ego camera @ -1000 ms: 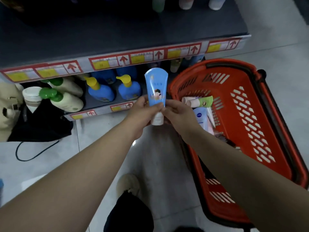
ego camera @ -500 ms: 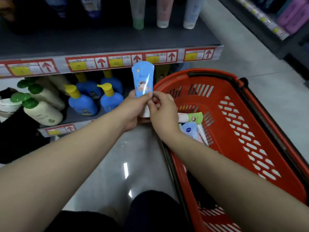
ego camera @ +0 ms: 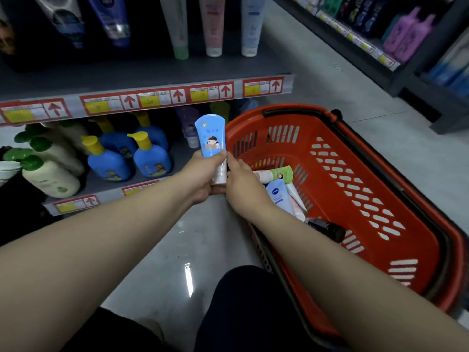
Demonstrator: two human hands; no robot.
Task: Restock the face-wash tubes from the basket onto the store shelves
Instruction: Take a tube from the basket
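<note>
Fingers (ego camera: 216,156) of left hand (ego camera: 200,174) wrap blue tube (ego camera: 210,135), upright, cap down, in air just left of basket (ego camera: 375,179) rim, before lower shelf (ego camera: 97,184). Right hand (ego camera: 243,184) pinches tube's lower right edge. Other tubes (ego camera: 278,195) lie in basket at its shelf end.

Upper shelf (ego camera: 127,72): tubes (ego camera: 214,26) standing cap-down. Lower shelf (ego camera: 97,184): blue pump bottles (ego camera: 152,158), cream bottles (ego camera: 50,179). Floor (ego camera: 355,92): red basket (ego camera: 368,174) beside the shelves.
</note>
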